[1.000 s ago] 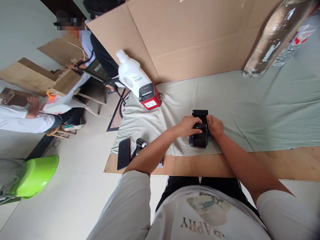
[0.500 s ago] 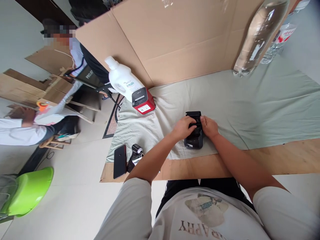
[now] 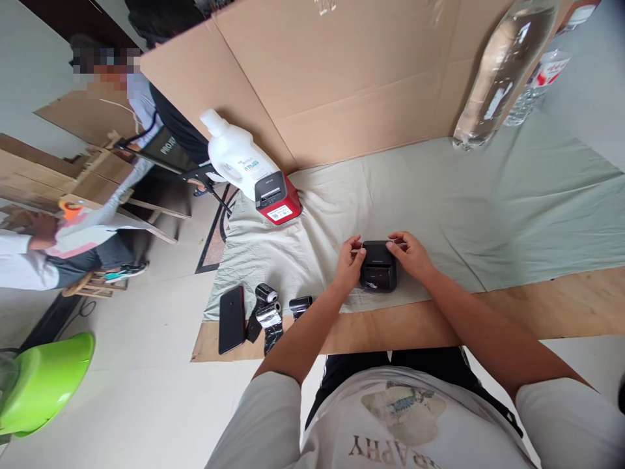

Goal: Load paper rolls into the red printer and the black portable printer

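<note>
A small black box-shaped device (image 3: pixel 377 274), its lid down, sits on the pale green cloth (image 3: pixel 488 208) near the table's front edge. My left hand (image 3: pixel 349 264) rests against its left side with fingers curled over the corner. My right hand (image 3: pixel 413 254) lies on its top right edge, fingertips pressing on the lid. Both hands touch the device; it stays on the cloth.
A red and black printer (image 3: pixel 277 198) and a white bottle (image 3: pixel 234 155) stand at the back left. A black phone (image 3: pixel 230 310) and black rolls (image 3: pixel 268 316) lie at the front left. A clear bottle (image 3: pixel 498 71) leans on the cardboard wall (image 3: pixel 351 78). People sit at the left.
The device's raised lid has come down flat. My hands moved from the open lid to the closed top and side. The view shifted slightly.
</note>
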`<state>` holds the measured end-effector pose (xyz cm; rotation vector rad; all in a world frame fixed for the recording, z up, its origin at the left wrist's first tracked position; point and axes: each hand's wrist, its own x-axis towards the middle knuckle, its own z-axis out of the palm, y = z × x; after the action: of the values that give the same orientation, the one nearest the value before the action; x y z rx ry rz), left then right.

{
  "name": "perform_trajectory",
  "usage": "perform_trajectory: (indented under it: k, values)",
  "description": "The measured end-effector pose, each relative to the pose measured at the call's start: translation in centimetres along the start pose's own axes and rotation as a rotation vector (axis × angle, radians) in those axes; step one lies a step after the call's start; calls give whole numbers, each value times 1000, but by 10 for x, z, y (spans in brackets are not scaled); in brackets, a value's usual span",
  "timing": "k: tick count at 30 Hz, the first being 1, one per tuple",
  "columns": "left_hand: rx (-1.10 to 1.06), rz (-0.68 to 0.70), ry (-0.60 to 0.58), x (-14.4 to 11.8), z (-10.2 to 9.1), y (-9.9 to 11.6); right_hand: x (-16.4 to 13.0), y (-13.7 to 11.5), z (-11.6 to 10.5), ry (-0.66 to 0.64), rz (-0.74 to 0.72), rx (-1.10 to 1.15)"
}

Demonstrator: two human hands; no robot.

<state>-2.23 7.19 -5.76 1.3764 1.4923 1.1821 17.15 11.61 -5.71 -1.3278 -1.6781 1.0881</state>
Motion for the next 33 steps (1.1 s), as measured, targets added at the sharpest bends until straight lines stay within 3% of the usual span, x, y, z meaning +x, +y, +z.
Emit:
perform_trajectory:
  k: [4,10,13,15,19,22,26,29,33]
  values:
    - [-78,-94,-74,0,6,-8,-7,1,5,-73,-29,-138]
    - [23,-44,-114,0,0,-6,-6,2,3,-116,-35,-190]
    - [61,6,-76,-5,2,-6,-8,3,3,-109,-45,-203]
    - [44,30,-28,-9,6,-8,-17,0,6,-39,-19,-191]
    - [-199,-1,132,-13,13,-16,-54,-19,25,125,-77,-271]
    - [-422,-56,249,-9,12,-22,-77,-38,49,93,-166,-425]
    - [-466,-60,307,-9,7,-25,-79,-53,66,16,-132,-531]
    - [-444,-62,302,-15,6,-24,-74,-53,61,-16,-112,-556]
    - [-354,-78,283,-22,6,-21,-64,-44,40,-21,-198,-576]
